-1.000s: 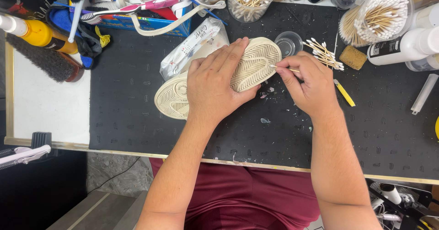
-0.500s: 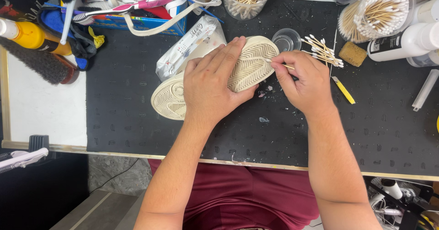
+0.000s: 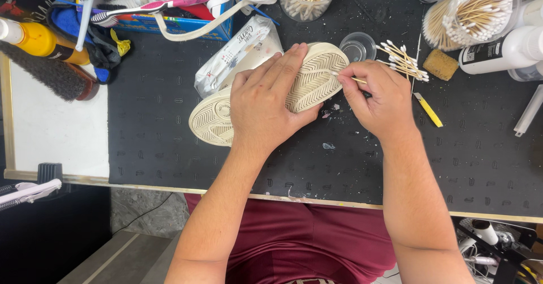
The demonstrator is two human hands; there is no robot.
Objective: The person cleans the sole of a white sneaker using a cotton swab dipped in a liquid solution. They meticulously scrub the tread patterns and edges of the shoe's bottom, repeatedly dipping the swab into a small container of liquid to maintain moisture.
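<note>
A cream shoe [image 3: 317,80] lies sole-up on the black mat [image 3: 158,131], its ribbed tread facing me. My left hand [image 3: 266,100] lies flat across the middle of the sole and grips it. My right hand [image 3: 376,97] is just right of the toe end, fingers pinched on a thin wooden cotton swab [image 3: 356,79] whose tip touches the sole's edge. Small bits of dirt [image 3: 328,146] lie on the mat below the toe.
Loose cotton swabs [image 3: 403,63], a clear cup [image 3: 358,45], a brown sponge [image 3: 440,64] and a yellow blade [image 3: 428,110] lie right of the shoe. Swab jars [image 3: 472,12] and white bottles [image 3: 503,49] stand at back right. A brush [image 3: 48,72] and a blue tray [image 3: 169,21] sit at left.
My right hand has shifted slightly up and left along the toe edge with the swab. The left hand and shoe have stayed in place.
</note>
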